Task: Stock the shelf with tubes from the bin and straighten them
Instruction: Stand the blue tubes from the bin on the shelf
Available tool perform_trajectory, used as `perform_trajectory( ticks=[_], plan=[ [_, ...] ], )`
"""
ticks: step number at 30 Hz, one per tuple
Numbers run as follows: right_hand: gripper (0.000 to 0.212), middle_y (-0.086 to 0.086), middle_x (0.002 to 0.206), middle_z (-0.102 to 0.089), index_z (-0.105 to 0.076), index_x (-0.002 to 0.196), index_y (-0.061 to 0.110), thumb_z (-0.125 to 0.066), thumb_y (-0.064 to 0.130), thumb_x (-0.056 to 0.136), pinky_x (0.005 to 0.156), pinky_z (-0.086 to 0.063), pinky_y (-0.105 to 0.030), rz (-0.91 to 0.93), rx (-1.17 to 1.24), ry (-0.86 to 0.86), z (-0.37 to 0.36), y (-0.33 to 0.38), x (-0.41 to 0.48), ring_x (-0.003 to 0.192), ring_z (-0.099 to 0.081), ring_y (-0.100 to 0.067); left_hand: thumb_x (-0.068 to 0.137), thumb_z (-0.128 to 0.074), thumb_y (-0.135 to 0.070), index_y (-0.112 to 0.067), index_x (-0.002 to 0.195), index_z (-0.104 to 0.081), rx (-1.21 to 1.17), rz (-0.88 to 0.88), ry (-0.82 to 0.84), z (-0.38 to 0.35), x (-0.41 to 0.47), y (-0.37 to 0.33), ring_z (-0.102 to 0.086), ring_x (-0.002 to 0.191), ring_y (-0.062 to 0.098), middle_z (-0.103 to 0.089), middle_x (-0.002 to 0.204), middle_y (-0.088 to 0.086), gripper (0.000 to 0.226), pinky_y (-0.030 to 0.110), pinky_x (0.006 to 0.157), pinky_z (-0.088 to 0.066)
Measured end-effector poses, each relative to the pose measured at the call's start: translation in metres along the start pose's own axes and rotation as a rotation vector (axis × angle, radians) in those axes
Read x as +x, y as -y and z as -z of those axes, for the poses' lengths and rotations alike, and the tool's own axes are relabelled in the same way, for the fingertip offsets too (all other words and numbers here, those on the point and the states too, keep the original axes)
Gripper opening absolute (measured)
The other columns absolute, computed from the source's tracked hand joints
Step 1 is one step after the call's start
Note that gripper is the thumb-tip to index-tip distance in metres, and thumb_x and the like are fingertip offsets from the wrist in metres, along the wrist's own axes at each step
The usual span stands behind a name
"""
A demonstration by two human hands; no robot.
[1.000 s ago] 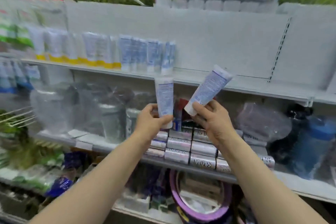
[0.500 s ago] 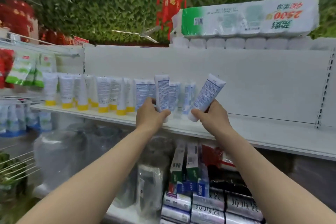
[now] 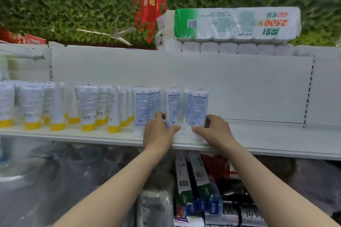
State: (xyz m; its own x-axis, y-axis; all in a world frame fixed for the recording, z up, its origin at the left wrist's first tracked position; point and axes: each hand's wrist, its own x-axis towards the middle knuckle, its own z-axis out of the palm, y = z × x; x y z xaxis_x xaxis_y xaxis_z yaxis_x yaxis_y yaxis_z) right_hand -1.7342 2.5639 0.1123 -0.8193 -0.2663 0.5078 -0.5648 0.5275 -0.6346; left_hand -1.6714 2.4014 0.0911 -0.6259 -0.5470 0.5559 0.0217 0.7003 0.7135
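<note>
White blue-printed tubes [image 3: 172, 107] stand upright, cap-down, on shelf [image 3: 267, 136]

Tubes [image 3: 172, 108] upright on shelf [image 3: 276, 137]

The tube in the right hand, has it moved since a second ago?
Yes. The right hand moved its tube from the air before the shelf onto it: tilted then, now upright, rightmost in the row.

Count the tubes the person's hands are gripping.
2: the left tube upright in the left hand, the right tube upright in the right hand, both on the shelf. Others behind may be hidden.
</note>
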Motion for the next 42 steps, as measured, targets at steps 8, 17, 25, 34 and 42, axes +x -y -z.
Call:
perform_trajectory(
  ticks=[8, 17, 25, 34, 42],
  plan=[
    [0.032, 0.008, 0.095, -0.069, -0.067, 0.102, 0.021, -0.075, 0.041, 0.079, 0.072, -0.050, -0.027, -0.066, -0.005, -0.110, -0.016, 0.004, -0.014, 0.085, -0.063, -0.009, 0.076, -0.073, -0.050, -0.020, 0.110, -0.048, 0.045, -0.042, 0.090, 0.000, 0.005, 0.012, -0.054, 0.106, 0.028, -0.062, 0.107, 0.005, 0.052, 0.037, 0.076, -0.047],
    [0.032, 0.007, 0.093, -0.070, -0.070, 0.104, 0.018, -0.076, 0.037, 0.079, 0.070, -0.045, -0.024, -0.107, -0.001, -0.125, -0.016, 0.011, -0.021, 0.085, -0.063, -0.009, 0.082, -0.072, -0.044, -0.012, 0.118, -0.045, 0.083, -0.040, 0.117, 0.002, 0.003, 0.010, -0.052, 0.111, 0.030, -0.061, 0.114, 0.010, 0.055, 0.038, 0.080, -0.045],
    [0.032, 0.004, 0.095, -0.069, -0.068, 0.103, 0.017, -0.076, 0.038, 0.080, 0.079, -0.050, -0.029, -0.096, -0.019, -0.104, -0.013, 0.010, -0.021, 0.089, -0.064, -0.015, 0.082, -0.072, -0.045, -0.014, 0.118, -0.045, 0.104, -0.008, 0.113, 0.002, 0.001, 0.007, -0.053, 0.108, 0.029, -0.061, 0.113, 0.009, 0.054, 0.036, 0.076, -0.042],
    [0.036, 0.003, 0.097, -0.067, -0.065, 0.103, 0.015, -0.076, 0.041, 0.080, 0.076, -0.047, -0.029, -0.106, -0.028, -0.073, -0.009, 0.007, -0.019, 0.088, -0.061, -0.015, 0.081, -0.070, -0.047, -0.016, 0.120, -0.047, 0.134, -0.007, 0.104, 0.004, -0.002, 0.006, -0.054, 0.109, 0.028, -0.061, 0.116, 0.007, 0.055, 0.038, 0.083, -0.046],
    [0.034, 0.001, 0.107, -0.067, -0.060, 0.106, 0.017, -0.072, 0.039, 0.083, 0.076, -0.045, -0.028, -0.101, -0.031, -0.040, -0.008, 0.010, -0.021, 0.094, -0.060, -0.016, 0.082, -0.068, -0.049, -0.018, 0.127, -0.042, 0.189, -0.010, 0.103, 0.008, -0.010, -0.002, -0.055, 0.108, 0.025, -0.059, 0.120, 0.006, 0.060, 0.034, 0.080, -0.046]
  ],
)
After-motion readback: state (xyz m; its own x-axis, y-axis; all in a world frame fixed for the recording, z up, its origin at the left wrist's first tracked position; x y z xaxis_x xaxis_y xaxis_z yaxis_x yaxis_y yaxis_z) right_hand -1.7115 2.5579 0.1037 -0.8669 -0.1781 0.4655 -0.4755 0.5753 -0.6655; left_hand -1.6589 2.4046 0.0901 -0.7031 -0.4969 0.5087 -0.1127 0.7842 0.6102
